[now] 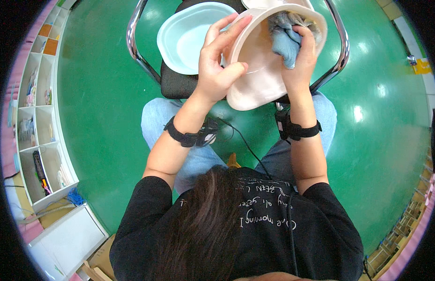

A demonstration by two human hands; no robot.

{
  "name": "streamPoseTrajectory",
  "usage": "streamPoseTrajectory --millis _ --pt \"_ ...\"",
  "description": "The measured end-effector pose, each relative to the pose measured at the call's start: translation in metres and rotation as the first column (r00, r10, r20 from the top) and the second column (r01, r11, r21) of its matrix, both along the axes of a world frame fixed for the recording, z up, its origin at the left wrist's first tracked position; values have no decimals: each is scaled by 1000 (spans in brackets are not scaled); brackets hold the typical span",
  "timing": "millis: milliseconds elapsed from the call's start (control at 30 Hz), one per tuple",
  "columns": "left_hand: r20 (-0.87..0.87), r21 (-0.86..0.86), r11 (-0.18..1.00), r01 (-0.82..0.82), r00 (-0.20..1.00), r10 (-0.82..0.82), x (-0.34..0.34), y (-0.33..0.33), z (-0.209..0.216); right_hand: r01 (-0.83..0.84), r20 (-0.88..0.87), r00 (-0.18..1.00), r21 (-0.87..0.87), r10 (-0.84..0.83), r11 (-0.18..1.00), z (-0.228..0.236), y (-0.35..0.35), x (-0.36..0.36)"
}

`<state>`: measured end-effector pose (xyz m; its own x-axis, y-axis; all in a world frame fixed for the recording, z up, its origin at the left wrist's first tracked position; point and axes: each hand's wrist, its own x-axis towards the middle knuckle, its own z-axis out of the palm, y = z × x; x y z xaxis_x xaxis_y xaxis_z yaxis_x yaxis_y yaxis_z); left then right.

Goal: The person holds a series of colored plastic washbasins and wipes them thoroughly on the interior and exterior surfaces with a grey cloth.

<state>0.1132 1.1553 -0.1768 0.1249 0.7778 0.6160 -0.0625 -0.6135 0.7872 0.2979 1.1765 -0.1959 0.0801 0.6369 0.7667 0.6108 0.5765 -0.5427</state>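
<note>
My left hand (220,61) grips the side of a pale pinkish-white basin (257,86), tilted so that its inside faces me. The thumb lies over the rim and the fingers spread along the outer wall. In my right hand (301,63) is a bunched blue-grey cloth (286,43), pressed against the inner wall near the basin's far right rim. A light blue basin (191,40) rests on the chair seat to the left of the tilted one. Part of another whitish vessel shows behind the tilted basin, mostly hidden.
A black chair (175,86) with curved chrome armrests (133,42) stands before my knees. White shelving (37,93) with small items runs along the left. Below it is a white panel (67,241). A black cable (245,145) hangs between my legs. The floor (105,93) is green.
</note>
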Motion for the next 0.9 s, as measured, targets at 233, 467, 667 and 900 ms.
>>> streamPoseTrajectory --millis 233,467,667,900 --pt "-127 63 998 3 992 6 -10 -3 9 5 191 981 -169 27 986 -13 3 -4" --pt "100 58 997 -55 994 49 -14 -9 21 -109 164 972 -322 169 941 -18 -3 -14" --pt "160 64 995 -82 985 71 -17 -13 34 -320 47 929 -397 368 860 -27 -4 -22" --pt "275 50 993 -104 957 86 -16 -12 33 -606 -327 795 -446 511 659 -29 -11 -33"
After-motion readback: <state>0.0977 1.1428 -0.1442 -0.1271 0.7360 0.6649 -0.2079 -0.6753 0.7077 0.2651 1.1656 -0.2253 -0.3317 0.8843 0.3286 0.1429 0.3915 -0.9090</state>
